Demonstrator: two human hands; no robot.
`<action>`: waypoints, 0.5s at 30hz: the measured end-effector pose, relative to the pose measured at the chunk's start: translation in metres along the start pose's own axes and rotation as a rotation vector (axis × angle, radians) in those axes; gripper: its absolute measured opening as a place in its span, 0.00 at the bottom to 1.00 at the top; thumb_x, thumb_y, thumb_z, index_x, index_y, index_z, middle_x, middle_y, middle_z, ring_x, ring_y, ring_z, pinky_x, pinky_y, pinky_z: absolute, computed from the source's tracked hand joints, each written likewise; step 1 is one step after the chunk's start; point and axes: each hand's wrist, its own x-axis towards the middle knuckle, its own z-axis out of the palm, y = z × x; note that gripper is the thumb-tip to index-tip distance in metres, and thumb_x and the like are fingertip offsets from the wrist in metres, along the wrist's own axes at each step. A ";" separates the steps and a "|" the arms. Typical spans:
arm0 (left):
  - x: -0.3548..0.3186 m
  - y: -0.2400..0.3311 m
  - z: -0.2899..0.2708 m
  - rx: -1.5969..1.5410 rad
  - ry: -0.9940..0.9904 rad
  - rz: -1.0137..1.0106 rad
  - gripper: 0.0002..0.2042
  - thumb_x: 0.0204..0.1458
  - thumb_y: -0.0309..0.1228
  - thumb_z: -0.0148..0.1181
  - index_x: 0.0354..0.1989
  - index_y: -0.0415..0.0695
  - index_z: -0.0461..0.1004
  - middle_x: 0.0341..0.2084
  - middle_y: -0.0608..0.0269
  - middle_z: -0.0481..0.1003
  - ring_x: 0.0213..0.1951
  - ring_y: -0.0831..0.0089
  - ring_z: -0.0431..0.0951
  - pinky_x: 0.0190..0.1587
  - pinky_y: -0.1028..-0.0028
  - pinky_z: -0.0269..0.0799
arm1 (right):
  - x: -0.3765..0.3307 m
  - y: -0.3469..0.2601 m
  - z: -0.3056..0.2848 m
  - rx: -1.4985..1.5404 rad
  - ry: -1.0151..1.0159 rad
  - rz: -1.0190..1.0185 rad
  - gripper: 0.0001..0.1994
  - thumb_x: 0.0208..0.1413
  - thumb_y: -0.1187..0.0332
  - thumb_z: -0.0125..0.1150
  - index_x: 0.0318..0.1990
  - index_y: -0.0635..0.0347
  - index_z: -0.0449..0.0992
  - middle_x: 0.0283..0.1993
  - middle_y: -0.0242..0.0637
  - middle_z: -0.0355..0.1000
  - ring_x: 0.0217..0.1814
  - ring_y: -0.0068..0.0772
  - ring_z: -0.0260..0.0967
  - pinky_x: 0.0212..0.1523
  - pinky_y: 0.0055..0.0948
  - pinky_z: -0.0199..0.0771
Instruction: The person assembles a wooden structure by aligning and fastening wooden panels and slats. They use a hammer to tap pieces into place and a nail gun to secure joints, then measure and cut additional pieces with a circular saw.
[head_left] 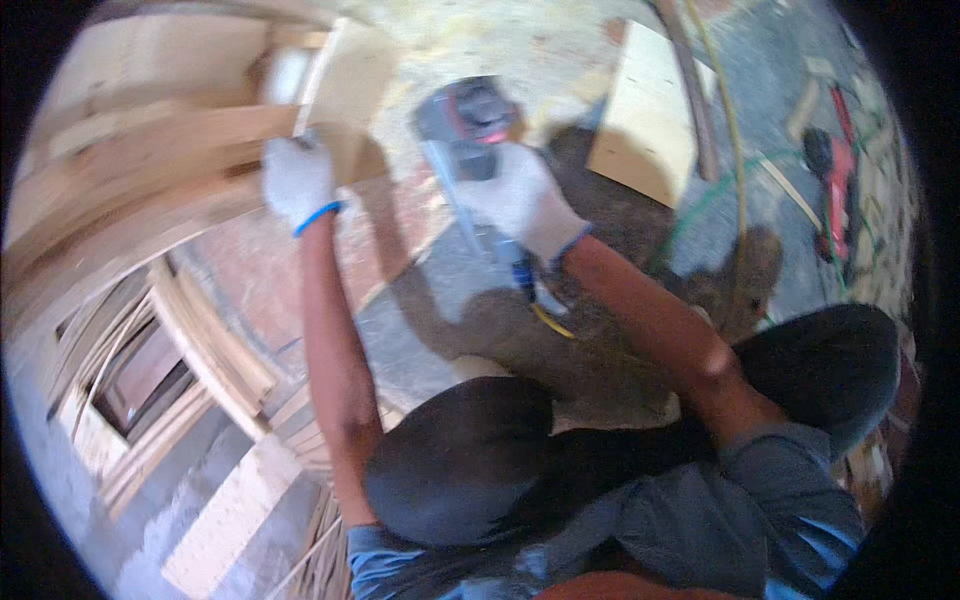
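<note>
Right grip wrapped round tool, left grip curled on board; wooden strips across stained floor.

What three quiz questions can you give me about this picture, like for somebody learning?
1. Which hand holds a tool?
2. True or false: the left hand is bare.
3. Besides black, what colour is the second tool, lying at the far right: A yellow, B red or C white?

Key:
1. The right hand.
2. False; it wears a white glove.
3. B, red.
</note>
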 end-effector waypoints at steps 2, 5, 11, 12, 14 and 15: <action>-0.001 0.005 -0.005 0.051 0.026 -0.003 0.22 0.56 0.50 0.57 0.33 0.38 0.74 0.29 0.41 0.78 0.33 0.44 0.80 0.36 0.49 0.75 | 0.004 -0.002 -0.005 -0.103 -0.114 -0.046 0.13 0.47 0.63 0.65 0.38 0.61 0.78 0.35 0.53 0.78 0.42 0.50 0.78 0.43 0.42 0.76; 0.005 0.005 0.005 0.055 0.044 0.020 0.25 0.56 0.53 0.56 0.33 0.37 0.74 0.30 0.38 0.78 0.34 0.42 0.81 0.37 0.49 0.75 | 0.008 -0.022 -0.008 -0.364 -0.205 -0.150 0.19 0.48 0.59 0.67 0.43 0.64 0.77 0.36 0.52 0.78 0.41 0.48 0.78 0.45 0.39 0.76; 0.011 0.002 0.006 -0.014 -0.027 0.089 0.28 0.55 0.55 0.54 0.40 0.35 0.77 0.36 0.39 0.79 0.41 0.43 0.80 0.43 0.49 0.75 | 0.024 -0.091 -0.026 -0.749 -0.434 -0.199 0.15 0.44 0.61 0.65 0.34 0.65 0.79 0.25 0.48 0.76 0.27 0.42 0.76 0.31 0.40 0.75; 0.010 0.005 0.008 -0.007 -0.012 0.064 0.29 0.55 0.55 0.54 0.40 0.35 0.77 0.37 0.39 0.79 0.41 0.43 0.80 0.43 0.50 0.75 | 0.023 -0.098 -0.034 -0.641 -0.544 -0.050 0.12 0.47 0.65 0.63 0.35 0.65 0.77 0.25 0.44 0.75 0.26 0.38 0.74 0.30 0.38 0.75; 0.016 -0.018 0.002 0.052 -0.013 0.018 0.30 0.55 0.57 0.53 0.41 0.35 0.77 0.40 0.38 0.79 0.43 0.43 0.80 0.45 0.50 0.75 | 0.028 -0.105 -0.038 -0.498 -0.703 0.052 0.07 0.48 0.69 0.61 0.32 0.61 0.77 0.24 0.35 0.73 0.23 0.28 0.69 0.25 0.34 0.72; 0.021 -0.008 0.006 0.015 -0.013 0.049 0.30 0.56 0.57 0.52 0.41 0.35 0.78 0.40 0.37 0.79 0.43 0.43 0.80 0.45 0.50 0.75 | 0.024 -0.110 -0.056 -0.512 -0.687 0.045 0.04 0.46 0.69 0.62 0.28 0.59 0.77 0.22 0.30 0.72 0.21 0.22 0.67 0.21 0.31 0.68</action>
